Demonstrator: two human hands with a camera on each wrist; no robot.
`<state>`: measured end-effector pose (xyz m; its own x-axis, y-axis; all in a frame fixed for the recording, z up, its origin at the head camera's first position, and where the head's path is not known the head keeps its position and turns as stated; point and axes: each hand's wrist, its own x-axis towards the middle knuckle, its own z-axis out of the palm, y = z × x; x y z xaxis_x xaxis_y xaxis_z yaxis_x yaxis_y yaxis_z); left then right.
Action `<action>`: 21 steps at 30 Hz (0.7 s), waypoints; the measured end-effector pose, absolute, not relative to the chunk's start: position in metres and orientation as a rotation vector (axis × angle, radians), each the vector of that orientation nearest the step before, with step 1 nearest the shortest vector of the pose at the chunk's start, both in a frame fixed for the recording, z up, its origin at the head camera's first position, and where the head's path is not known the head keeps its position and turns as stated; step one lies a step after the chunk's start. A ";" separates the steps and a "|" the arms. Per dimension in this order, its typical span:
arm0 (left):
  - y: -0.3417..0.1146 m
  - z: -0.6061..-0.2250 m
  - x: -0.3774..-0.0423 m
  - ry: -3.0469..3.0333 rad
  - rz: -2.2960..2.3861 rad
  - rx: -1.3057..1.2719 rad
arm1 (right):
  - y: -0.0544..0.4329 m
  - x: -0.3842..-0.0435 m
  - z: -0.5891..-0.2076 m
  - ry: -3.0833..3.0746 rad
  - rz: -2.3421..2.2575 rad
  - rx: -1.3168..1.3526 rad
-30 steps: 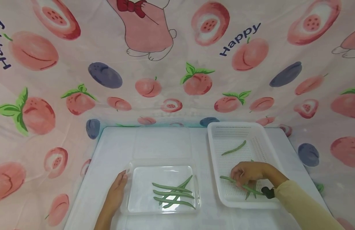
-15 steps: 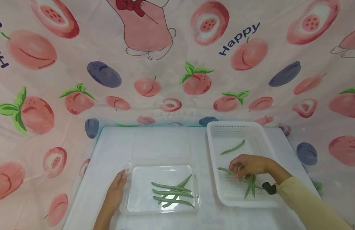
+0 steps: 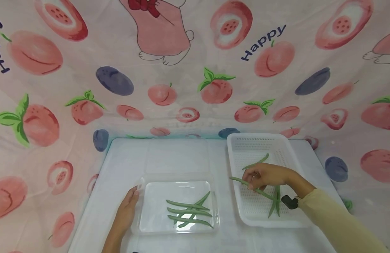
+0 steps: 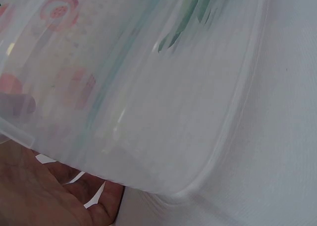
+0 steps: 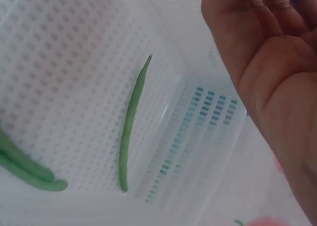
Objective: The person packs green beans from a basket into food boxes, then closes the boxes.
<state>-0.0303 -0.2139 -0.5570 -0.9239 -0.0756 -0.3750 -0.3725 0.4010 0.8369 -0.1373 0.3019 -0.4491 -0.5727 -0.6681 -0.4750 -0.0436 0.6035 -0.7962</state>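
Note:
In the head view my right hand (image 3: 271, 175) pinches a green bean (image 3: 237, 180) between thumb and fingers, over the white perforated basket (image 3: 258, 212). The bean's left end crosses the basket's left rim. Beneath and behind that hand, other green beans (image 3: 278, 207) lie on the basket floor. A single bean (image 5: 130, 124) shows in the right wrist view, but the held one does not. My left hand (image 3: 127, 209) grips the left side of a clear plastic box (image 3: 154, 211), its fingers (image 4: 101, 208) under the edge. Several green beans (image 3: 188, 212) lie crossed in the box's right half.
A faint clear lid-like panel (image 3: 177, 154) lies behind the box. Both containers stand on a white table (image 3: 119, 158), the basket to the right. Fruit-printed cloth (image 3: 173, 73) rises behind and at both sides. A dark wrist strap (image 3: 290, 202) sits at the right sleeve.
My right hand has risen and moved left and away from me, carrying the bean off the others toward the basket's left rim. My left hand keeps its place on the box.

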 end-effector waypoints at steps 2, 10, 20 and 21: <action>-0.214 -0.557 -0.030 2.385 1.534 -0.392 | 0.293 -0.140 -0.449 2.009 -0.977 -0.586; -0.214 -0.558 -0.031 2.383 1.529 -0.388 | 0.252 -0.151 -0.449 1.980 -0.972 -0.679; -0.214 -0.559 -0.030 2.394 1.525 -0.386 | 0.196 -0.160 -0.449 1.945 -0.967 -0.819; -0.214 -0.559 -0.030 2.396 1.524 -0.385 | 0.191 -0.160 -0.449 1.941 -0.968 -0.819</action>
<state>-0.0301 -0.2137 -0.5593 -0.9267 -0.0751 -0.3682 -0.3653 0.4095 0.8360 -0.1599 0.1913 -0.4494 -0.4706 -0.8029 -0.3659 -0.1906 0.4974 -0.8463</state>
